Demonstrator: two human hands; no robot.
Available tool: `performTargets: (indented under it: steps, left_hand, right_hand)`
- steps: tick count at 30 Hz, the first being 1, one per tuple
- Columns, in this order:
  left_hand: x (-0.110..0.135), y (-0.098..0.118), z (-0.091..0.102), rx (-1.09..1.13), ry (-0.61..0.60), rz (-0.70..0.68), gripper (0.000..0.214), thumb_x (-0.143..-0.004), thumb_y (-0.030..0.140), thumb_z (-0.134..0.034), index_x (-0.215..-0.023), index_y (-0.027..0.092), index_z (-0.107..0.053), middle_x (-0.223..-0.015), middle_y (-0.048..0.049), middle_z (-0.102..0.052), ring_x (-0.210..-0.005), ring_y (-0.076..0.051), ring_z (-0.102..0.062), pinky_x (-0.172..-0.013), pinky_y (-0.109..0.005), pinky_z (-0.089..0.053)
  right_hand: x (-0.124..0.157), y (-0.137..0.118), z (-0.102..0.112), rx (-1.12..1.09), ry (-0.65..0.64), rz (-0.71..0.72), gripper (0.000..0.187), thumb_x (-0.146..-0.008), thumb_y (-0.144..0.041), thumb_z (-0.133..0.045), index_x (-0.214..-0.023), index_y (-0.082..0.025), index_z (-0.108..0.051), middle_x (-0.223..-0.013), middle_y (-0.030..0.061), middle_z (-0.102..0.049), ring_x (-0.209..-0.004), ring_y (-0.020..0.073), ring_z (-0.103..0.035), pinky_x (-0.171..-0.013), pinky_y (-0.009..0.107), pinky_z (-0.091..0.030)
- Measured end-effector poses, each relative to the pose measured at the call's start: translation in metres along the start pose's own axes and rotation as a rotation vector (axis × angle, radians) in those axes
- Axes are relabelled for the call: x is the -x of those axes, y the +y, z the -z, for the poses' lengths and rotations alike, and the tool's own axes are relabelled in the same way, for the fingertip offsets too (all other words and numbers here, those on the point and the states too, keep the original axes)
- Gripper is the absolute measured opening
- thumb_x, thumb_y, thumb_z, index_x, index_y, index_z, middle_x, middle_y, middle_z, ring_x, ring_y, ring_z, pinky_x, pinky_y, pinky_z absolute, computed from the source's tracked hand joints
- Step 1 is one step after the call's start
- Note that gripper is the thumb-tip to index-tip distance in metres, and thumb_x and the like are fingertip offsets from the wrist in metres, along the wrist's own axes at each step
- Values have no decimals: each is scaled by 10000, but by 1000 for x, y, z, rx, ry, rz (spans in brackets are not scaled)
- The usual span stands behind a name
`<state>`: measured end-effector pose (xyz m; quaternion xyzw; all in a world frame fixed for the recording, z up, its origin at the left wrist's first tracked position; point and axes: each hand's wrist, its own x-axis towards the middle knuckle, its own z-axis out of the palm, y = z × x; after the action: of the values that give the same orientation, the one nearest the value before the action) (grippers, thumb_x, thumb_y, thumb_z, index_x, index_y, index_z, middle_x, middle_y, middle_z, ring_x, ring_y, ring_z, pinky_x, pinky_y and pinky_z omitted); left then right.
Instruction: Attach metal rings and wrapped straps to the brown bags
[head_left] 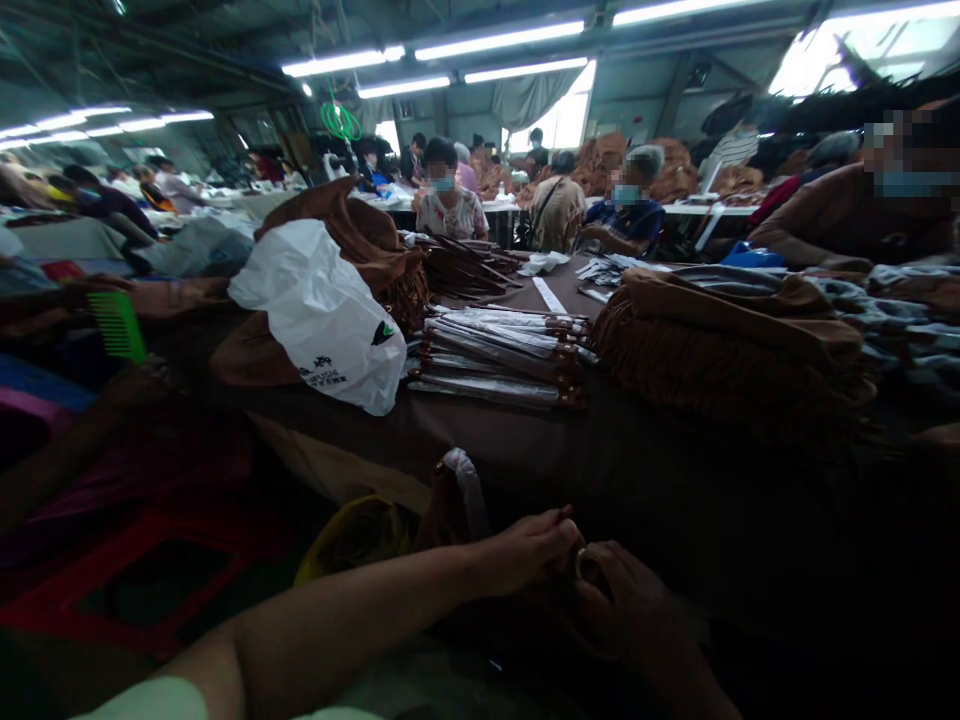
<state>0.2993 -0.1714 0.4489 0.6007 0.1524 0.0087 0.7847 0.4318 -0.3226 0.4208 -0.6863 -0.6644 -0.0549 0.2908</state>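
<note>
Left hand (526,552) closed, right hand (626,602) gripping a metal ring (580,564), brown fringed bags (731,345), white plastic bag (319,320) beyond on table (480,440)

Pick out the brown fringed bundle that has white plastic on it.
That's the fringed brown bundle, half under the white plastic bag. The other fringed brown stack, further right on the table, has no plastic over it.

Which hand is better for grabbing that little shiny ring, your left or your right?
Probably the right hand. Its fingers curl up against the small metal ring. The left hand is close too, but it sits just past the ring with its fingers already pinched together, so it looks less free.
</note>
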Motion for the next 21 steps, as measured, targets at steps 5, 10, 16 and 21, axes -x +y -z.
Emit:
performTargets:
  steps: [5, 10, 16, 21]
  left_hand:
    - [2, 8, -6, -18, -150, -37, 828, -725, 847, -354, -1076, 134, -587, -769, -14, -483, -697, -111, -430, -582, -210, -324]
    - [-6, 24, -21, -34, -108, -47, 721, -712, 785, -502, -928, 104, -599, -723, 12, -473, -641, -83, -409, -586, -209, -320]
    - [-7, 68, -48, -850, -62, -142, 337, -810, 520, -589, -983, 232, -612, -875, 21, -628, -839, -152, -581, -616, -216, -359]
    - [-12, 116, -68, -1269, -343, -405, 87, -863, 307, -554, -838, 238, -600, -980, -7, -658, -867, -136, -615, -497, -224, -336]
  right_hand:
    - [13, 1, 2, -60, 20, -81, 120, -909, -301, -486, -993, -235, -542, -833, 31, -661, -717, 161, -666, -621, 251, -546]
    - [32, 8, -2, -14, 146, -54, 278, -949, -393, -410, -1102, -222, -566, -902, 71, -690, -758, 194, -692, -605, 274, -561]
    - [14, 18, -33, 46, 192, -28, 349, -833, -509, -515, -1053, -292, -678, -901, 118, -703, -809, 333, -676, -570, 440, -564]
    - [-15, 19, -55, 19, 168, 54, 282, -768, -458, -605, -1011, -354, -704, -906, 107, -717, -856, 382, -662, -589, 502, -561]
